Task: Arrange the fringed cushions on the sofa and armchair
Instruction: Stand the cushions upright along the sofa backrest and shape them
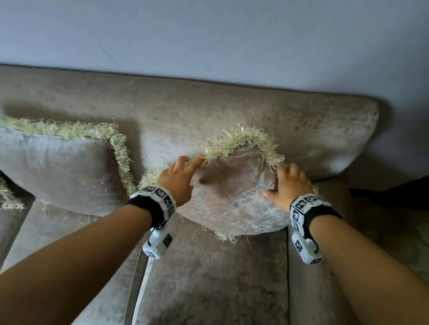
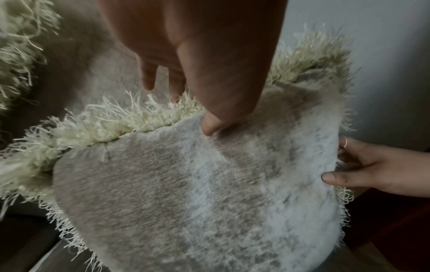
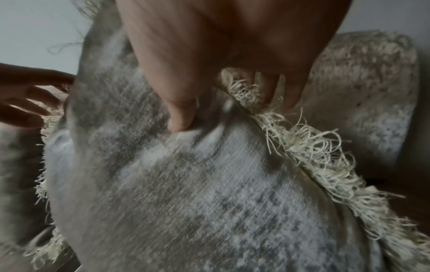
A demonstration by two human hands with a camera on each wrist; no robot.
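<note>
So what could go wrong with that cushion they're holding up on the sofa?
The cushion stands on one corner, held only by the left hand and right hand pinching its top edges, so it may topple forward when released. The loose fringe threads under the fingers could snag. It also sits close beside the second cushion, so they may crowd.

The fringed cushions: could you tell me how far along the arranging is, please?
One fringed cushion already leans against the sofa backrest on the left, so it looks placed. The second cushion is in hand: the left hand and right hand each grip a side edge, thumbs pressed into its face, setting it against the backrest. The armchair is not in view, so that part cannot be judged.
</note>
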